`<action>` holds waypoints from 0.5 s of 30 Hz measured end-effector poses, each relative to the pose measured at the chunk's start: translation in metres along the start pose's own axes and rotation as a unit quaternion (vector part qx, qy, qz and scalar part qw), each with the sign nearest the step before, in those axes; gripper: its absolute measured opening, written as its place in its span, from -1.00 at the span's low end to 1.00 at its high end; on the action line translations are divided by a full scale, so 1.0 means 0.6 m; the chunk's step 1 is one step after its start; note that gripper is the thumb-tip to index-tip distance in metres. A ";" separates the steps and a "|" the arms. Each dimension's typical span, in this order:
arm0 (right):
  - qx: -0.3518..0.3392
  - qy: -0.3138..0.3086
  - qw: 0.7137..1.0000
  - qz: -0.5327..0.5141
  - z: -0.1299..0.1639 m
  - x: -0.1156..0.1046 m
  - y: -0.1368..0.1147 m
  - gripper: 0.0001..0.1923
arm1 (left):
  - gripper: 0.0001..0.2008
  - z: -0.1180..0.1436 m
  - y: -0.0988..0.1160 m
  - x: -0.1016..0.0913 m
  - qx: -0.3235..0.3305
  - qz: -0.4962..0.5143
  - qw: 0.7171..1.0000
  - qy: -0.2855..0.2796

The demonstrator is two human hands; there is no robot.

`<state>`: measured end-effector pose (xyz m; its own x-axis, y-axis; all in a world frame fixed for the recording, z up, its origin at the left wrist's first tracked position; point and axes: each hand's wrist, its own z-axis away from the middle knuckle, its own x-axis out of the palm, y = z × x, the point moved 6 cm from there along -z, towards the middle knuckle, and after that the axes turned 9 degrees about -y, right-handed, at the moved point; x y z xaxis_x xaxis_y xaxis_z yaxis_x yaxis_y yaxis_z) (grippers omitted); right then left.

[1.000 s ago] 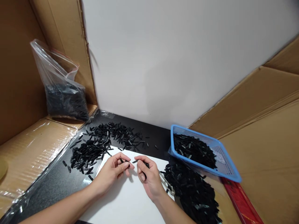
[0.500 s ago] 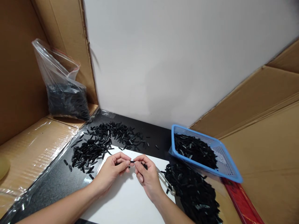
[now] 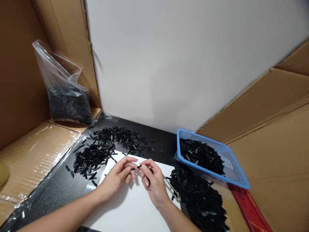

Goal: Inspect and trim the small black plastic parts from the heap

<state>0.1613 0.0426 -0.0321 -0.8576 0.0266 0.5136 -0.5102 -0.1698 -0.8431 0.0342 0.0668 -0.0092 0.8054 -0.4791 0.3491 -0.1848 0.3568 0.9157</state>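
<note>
Piece (image 3: 139,166) is pinched by the right hand's grip (image 3: 153,183), aimed crosswise at the left hand (image 3: 117,174), where a second piece (image 3: 132,169) is pinched nearby.

Black pieces (image 3: 94,158); white board (image 3: 135,209); blue basket (image 3: 230,162).

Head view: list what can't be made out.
All in the head view:
Silvery, slotted, elongated tool: its far end, behind the bare right hand.
Small, elongated black pieces in that hand: their number, hidden by the hand.
Curved, yellowish object: full shape, cut off by the left edge.
Black contents of the clear plastic bag: individual pieces, blurred through its plastic.
</note>
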 end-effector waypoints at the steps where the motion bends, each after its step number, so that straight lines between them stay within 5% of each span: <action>1: 0.002 -0.004 1.000 -0.011 0.001 0.001 -0.001 -0.73 | -0.75 0.000 0.001 -0.002 0.010 -0.006 1.000 0.001; 10: 0.006 -0.027 0.999 0.024 -0.004 0.008 0.006 -0.65 | -0.85 -0.005 0.015 -0.013 0.086 -0.120 0.986 0.083; 15: 0.000 -0.019 0.998 0.059 -0.011 0.004 0.013 -0.67 | -0.90 -0.011 0.005 -0.004 0.077 -0.144 0.985 0.048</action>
<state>0.1547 0.0475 -0.0387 -0.9082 -0.0315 0.4172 -0.4065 -0.1704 -0.8976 0.0354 0.0740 -0.0084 0.8852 -0.4617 0.0571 -0.0182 0.0882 0.9959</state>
